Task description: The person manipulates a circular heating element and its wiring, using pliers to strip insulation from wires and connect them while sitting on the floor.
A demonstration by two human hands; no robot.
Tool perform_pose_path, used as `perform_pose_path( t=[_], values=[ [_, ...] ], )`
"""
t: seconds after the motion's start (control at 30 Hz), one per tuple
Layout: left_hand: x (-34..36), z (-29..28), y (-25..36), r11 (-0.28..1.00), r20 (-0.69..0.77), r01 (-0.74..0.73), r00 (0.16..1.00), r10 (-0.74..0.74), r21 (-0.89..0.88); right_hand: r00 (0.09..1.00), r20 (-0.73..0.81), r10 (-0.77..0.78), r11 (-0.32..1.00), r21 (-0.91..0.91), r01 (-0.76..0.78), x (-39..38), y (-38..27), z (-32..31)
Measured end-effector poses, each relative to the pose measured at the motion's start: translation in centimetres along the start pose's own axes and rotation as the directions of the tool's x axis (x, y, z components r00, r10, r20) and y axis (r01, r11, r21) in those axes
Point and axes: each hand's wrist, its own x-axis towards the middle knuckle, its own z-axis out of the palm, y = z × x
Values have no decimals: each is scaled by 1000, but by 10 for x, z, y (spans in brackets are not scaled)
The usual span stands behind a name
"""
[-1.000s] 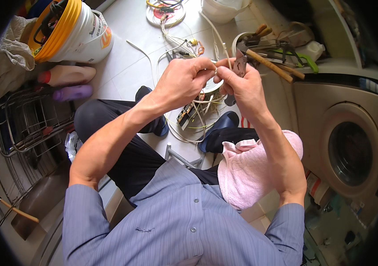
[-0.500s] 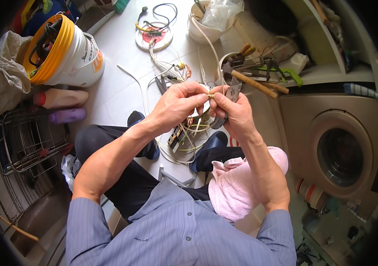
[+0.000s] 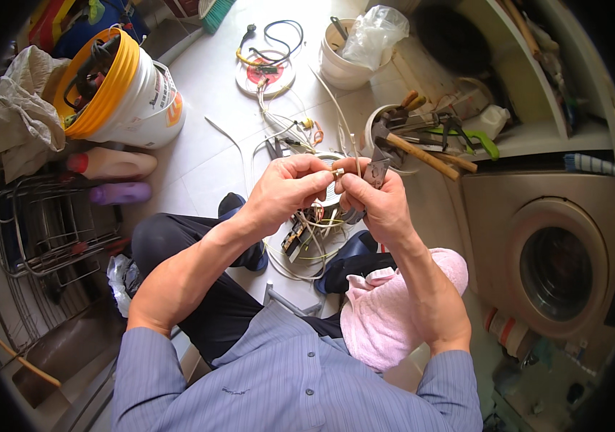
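My left hand (image 3: 294, 191) pinches a small brass-coloured metal connector (image 3: 337, 173) between thumb and forefinger. Opposite it, my right hand (image 3: 378, 201) has its fingertips closed at the connector's other end, where a thin white cable (image 3: 343, 119) comes down to them. Tucked in the right hand is also a grey tool with a flat metal head (image 3: 376, 171); the fingers hide the rest, so its exact kind is unclear. Beneath both hands a tangle of white cables (image 3: 306, 268) lies on the floor between my feet, with a dark circuit board-like piece (image 3: 294, 237) among them.
A pink towel (image 3: 372, 324) drapes over my right thigh. Far right stand a pot of tools with a hammer (image 3: 422, 153) and a washing machine (image 3: 480, 216). At left are a yellow-rimmed bucket (image 3: 145, 108), bottles (image 3: 123, 164) and a wire rack (image 3: 55, 270). A white reel (image 3: 286, 81) lies ahead.
Both hands sit slightly lower in the picture, still together at the connector, which is turned a little and shows more. The whole view has shifted slightly.
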Motion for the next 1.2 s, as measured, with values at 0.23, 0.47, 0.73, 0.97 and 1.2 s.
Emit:
perform_pose_path(
  t=[0.23,0.47,0.73,0.97,1.2],
  values=[
    [-8,4,-4,987,-94,-74,992,88,140,995,-46,-89,954,-291,72,1,4,11],
    [-18,7,0,952,-116,-38,990,77,303,999,38,-18,972,-233,27,1,9,10],
    [-23,4,5,992,-24,23,1000,-20,127,991,125,40,998,-45,-34,-1,2,4],
    [-24,2,-8,984,36,98,995,-94,-146,983,129,128,991,-47,-123,-2,-6,-5],
    [-23,6,-4,981,17,133,991,-131,-143,980,152,126,992,1,-127,-1,4,-7]
  ],
)
